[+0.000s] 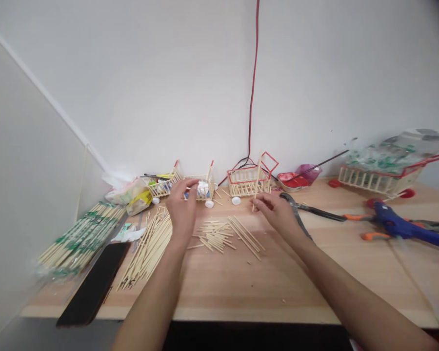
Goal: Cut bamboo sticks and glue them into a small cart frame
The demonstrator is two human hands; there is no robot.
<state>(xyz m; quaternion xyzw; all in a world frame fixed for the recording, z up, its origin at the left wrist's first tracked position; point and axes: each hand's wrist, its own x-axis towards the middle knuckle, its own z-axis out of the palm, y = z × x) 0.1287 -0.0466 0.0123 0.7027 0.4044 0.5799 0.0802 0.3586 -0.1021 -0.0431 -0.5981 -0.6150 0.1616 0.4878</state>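
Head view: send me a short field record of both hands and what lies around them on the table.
left hand: fingertips at the small stick cart; grip unclear
right hand: pinching a thin stick, held upright
between hands: pile of cut sticks on the table
left side: loose long sticks, wrapped stick packs, black flat device
right side: blue glue gun, orange-handled cutters
back: red-rimmed cart

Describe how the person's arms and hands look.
The left hand and right hand wear no gloves; no ring, watch or bracelet shows. The left arm and right arm are bare to the picture's lower edge, without sleeves.
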